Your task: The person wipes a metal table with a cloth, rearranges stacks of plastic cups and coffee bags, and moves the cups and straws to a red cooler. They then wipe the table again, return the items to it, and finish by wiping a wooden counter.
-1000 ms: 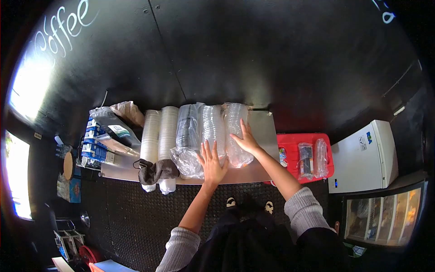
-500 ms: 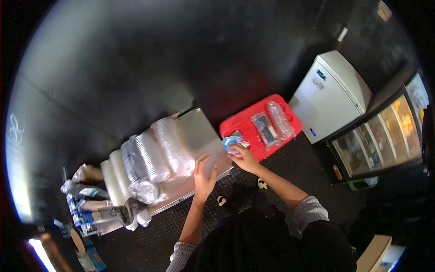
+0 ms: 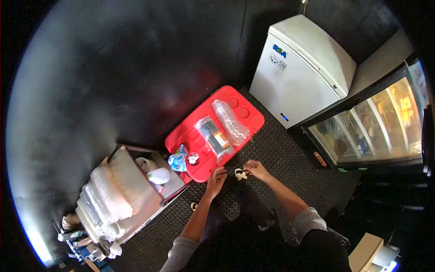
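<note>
My left hand [image 3: 216, 181] is at the front edge of a red cooler box lid [image 3: 190, 131], its fingers loosely stretched and nothing seen in them. To its right, my right hand [image 3: 257, 170] hangs over the dark floor with fingers bent and thumb apart, also with nothing visible in it. On the lid lie a crumpled blue plastic bag [image 3: 178, 158], a small white crumpled piece [image 3: 193, 158], a clear pack of dark items with an orange label [image 3: 215, 137], and a clear plastic sleeve of stacked lids or cups [image 3: 230, 120].
Left stands a metal table [image 3: 128, 179] bearing plastic-wrapped stacks [image 3: 106, 195]; white items [image 3: 158, 175] sit in its open end. A white chest freezer [image 3: 299, 72] and a glass-front display fridge [image 3: 367, 127] stand right. A cardboard box [image 3: 366, 251] is lower right.
My view has turned right. My left hand has left the table by the wrapped stacks, and my right hand has let go of the blue bag and drawn away.
</note>
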A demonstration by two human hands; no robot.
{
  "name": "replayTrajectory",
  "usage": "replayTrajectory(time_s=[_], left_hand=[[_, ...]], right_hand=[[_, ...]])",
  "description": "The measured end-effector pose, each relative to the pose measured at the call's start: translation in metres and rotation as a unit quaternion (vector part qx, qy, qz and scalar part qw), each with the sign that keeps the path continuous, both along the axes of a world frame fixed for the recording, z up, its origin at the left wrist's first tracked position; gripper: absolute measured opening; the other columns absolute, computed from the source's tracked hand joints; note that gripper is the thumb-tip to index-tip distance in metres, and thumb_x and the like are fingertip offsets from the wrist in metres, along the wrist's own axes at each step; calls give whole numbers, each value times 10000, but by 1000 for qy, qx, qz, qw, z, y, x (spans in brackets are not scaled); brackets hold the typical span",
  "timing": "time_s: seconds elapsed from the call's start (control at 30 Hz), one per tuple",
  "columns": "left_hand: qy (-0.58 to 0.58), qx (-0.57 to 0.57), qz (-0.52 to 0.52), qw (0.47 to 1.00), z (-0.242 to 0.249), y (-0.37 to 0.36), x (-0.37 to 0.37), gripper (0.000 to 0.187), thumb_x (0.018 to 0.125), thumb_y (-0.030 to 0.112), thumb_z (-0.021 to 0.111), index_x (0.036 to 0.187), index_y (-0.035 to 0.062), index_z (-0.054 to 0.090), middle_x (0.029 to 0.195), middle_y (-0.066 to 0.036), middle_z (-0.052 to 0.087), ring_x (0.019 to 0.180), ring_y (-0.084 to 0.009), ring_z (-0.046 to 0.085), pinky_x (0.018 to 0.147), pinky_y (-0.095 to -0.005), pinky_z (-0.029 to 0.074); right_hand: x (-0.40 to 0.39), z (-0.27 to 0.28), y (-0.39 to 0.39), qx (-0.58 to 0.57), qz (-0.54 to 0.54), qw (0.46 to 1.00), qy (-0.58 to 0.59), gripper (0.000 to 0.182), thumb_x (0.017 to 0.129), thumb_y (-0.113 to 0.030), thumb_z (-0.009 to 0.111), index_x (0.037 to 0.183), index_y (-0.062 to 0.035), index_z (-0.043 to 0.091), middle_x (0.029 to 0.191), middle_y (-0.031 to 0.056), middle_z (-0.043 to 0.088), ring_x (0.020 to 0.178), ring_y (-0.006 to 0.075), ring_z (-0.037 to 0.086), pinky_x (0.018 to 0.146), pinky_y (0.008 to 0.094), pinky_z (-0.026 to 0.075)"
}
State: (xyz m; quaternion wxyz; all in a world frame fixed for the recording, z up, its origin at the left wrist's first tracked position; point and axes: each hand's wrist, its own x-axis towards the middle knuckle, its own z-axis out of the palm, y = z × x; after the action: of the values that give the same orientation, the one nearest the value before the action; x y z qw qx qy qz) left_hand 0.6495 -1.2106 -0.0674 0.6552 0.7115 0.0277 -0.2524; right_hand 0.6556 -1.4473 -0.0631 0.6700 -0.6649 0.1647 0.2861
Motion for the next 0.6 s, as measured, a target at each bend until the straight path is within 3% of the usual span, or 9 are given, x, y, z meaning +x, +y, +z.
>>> replayTrajectory(time_s=[0.2,0.27,0.3,0.37,0.43,0.47,0.6], left_hand=[[33,95,0,995,-86,-99,68,527,830,207,616,1257,0,386,1177,-159,506,973,-231,588,792,-332,480],[40,137,5,990,-112,-119,87,573,826,219,618,1280,-14,357,1207,-178,479,955,-237,597,789,-338,481],[26,107,41,993,-127,-129,94,619,824,224,615,1309,-17,315,1248,-207,431,1008,-265,567,833,-364,459],[17,81,81,993,-158,-138,107,664,822,229,611,1338,-20,273,1288,-235,382,1060,-293,537,877,-389,438],[-13,195,57,979,-187,-143,117,758,817,244,608,1375,-34,176,1343,-273,293,1198,-355,402,981,-427,343],[14,186,86,979,-181,-148,123,810,804,275,617,1374,-55,145,1362,-287,263,1277,-387,271,1035,-430,266],[26,248,101,963,-197,-165,134,882,784,330,639,1372,-67,117,1374,-277,254,1279,-384,277,1030,-420,278]], right_hand=[[64,-110,-72,-121,-48,991,45,171,859,-198,587,927,-44,558,839,38,606,692,96,568,614,275,461],[81,-155,-74,-220,-27,975,11,291,840,-214,621,1029,-15,526,1003,102,583,836,150,588,720,313,469],[91,-166,-70,-217,-23,976,19,291,840,-214,621,1029,-15,526,1003,102,583,836,150,588,720,313,469],[112,-184,-61,-131,-161,976,-62,535,790,-299,672,1187,0,475,1169,189,503,1017,268,549,831,371,452],[136,-197,-57,-133,-161,975,-75,625,779,-321,682,1238,12,420,1226,202,455,1070,277,517,862,375,436],[148,-205,-56,-136,-166,972,-96,716,768,-342,691,1289,24,365,1282,215,408,1122,286,485,894,378,421],[183,-239,-58,-146,-121,970,-150,845,747,-388,705,1338,52,292,1315,209,389,1201,265,415,955,372,378]])
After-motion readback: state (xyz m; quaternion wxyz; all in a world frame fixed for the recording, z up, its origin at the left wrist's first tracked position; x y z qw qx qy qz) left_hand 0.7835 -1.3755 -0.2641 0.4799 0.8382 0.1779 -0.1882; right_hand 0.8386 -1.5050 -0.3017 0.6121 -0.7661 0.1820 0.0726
